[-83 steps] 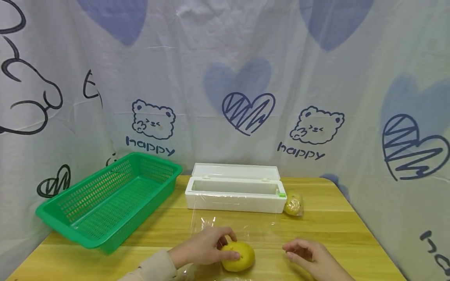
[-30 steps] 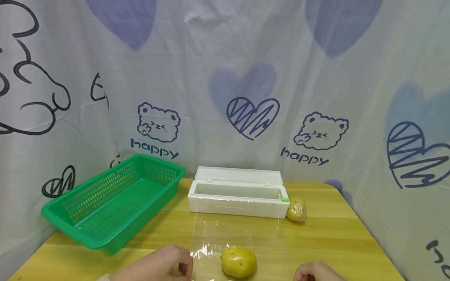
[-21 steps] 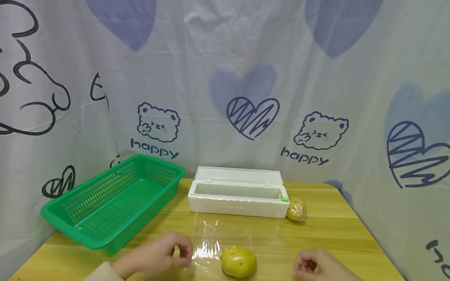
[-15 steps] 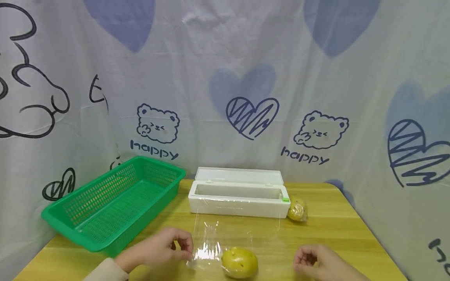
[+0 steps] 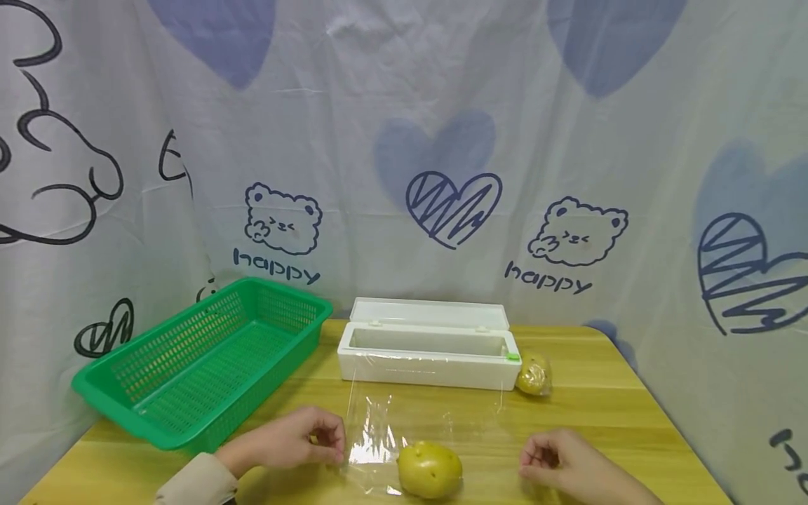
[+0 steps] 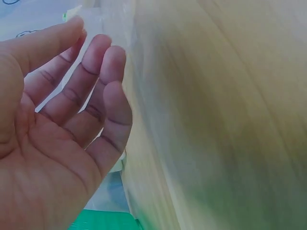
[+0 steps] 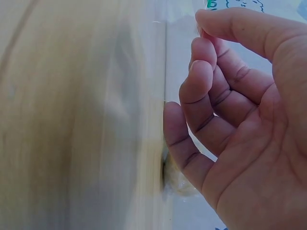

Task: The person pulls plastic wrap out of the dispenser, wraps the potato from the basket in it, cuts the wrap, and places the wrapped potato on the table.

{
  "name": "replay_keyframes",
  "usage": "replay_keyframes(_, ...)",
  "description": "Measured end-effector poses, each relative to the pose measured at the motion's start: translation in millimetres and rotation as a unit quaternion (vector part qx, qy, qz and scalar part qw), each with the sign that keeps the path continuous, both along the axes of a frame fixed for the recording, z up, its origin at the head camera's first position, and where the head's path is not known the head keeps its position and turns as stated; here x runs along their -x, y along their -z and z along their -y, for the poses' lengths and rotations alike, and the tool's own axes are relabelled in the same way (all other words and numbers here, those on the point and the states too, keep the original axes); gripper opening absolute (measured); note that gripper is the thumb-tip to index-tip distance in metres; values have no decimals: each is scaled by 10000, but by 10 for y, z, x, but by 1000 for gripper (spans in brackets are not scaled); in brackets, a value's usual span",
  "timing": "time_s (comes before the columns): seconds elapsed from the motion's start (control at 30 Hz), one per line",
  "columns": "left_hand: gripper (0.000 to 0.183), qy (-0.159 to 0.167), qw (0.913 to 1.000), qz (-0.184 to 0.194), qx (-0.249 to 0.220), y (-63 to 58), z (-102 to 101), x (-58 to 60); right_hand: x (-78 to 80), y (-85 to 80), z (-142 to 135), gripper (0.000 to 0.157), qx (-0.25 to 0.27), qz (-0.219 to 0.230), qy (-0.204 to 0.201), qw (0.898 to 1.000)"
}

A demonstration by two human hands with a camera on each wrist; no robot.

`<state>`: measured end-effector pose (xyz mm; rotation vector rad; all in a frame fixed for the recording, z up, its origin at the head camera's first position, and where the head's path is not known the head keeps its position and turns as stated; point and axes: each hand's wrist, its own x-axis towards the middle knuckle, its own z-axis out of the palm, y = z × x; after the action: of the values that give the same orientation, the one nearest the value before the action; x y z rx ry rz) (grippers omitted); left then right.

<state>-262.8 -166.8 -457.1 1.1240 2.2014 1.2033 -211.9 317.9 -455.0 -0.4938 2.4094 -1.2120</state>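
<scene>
A yellow potato (image 5: 429,470) lies on clear plastic wrap (image 5: 372,449), which stretches over the table from the front of a white wrap dispenser box (image 5: 429,368) with its lid up. My left hand (image 5: 297,438) pinches the wrap's left edge between thumb and forefinger; in the left wrist view the other fingers of this hand (image 6: 62,115) are loosely bent. On the opposite side, my right hand (image 5: 568,463) pinches the right edge the same way. The right wrist view has the thumb and forefinger of that hand (image 7: 240,105) meeting at the film.
A green perforated basket (image 5: 208,372) stands at the left of the wooden table (image 5: 606,407). Beside the dispenser's right end sits another potato (image 5: 534,374), wrapped in film. A printed curtain (image 5: 353,154) hangs behind and at both sides.
Earlier my left hand held the potato; it has let go, moved left and taken the wrap's edge. My right hand has closed its fingertips at the right edge. The potato stays on the wrap.
</scene>
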Motion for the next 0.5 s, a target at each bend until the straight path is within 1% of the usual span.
replay_keyframes(0.07,10,56,9999,84,8,8,18,7,15,15,7,13,63,-15,-57,10000)
replay_keyframes(0.2,9,133,9998,129,102,22,70,25,35,45,11,13,183,-11,-137,9997)
replay_keyframes(0.23,9,113,9998,81,163,13,81,28,38,50,12,13,201,-21,-160,9997)
replay_keyframes(0.27,9,39,9996,-45,263,-3,87,29,41,53,16,13,195,-30,-175,9997)
replay_keyframes(0.33,12,-163,9980,-404,464,-80,65,15,47,55,24,13,175,-41,-200,9996)
replay_keyframes(0.4,13,-395,9924,-931,698,-197,-29,-27,55,53,37,13,128,-58,-212,9997)
replay_keyframes(0.47,12,-568,9802,-1652,937,-317,-203,-113,66,51,49,14,81,-38,-202,9998)
replay_keyframes(0.5,13,-571,9742,-1936,1007,-366,-312,-169,69,51,52,14,69,-20,-194,9998)
